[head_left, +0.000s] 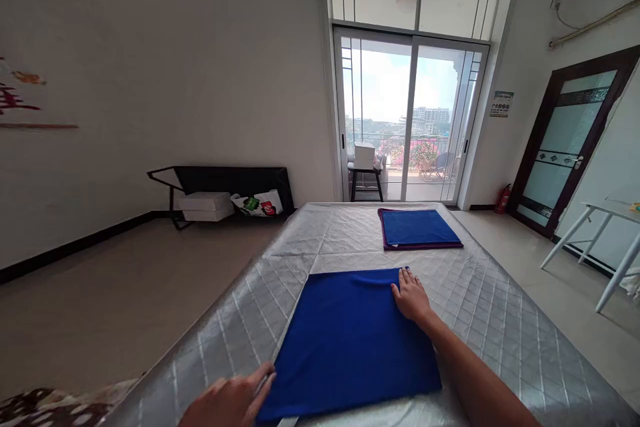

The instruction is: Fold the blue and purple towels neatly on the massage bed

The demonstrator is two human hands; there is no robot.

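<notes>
Blue cloth [350,340] flat on the bed [505,320], right hand [411,296] laid on its far right corner, grip open, nothing grasped! Left hand [227,402] at the near left edge, grip nearly closed; whether it pinches fabric, I can't tell. The danger: a right-hand drag could deepen that ripple near the far edge, a left-hand tug could skew the sides. Count them: two hands, one bed, one cloth here, one pile [420,227] beyond, blue over purple.
</notes>
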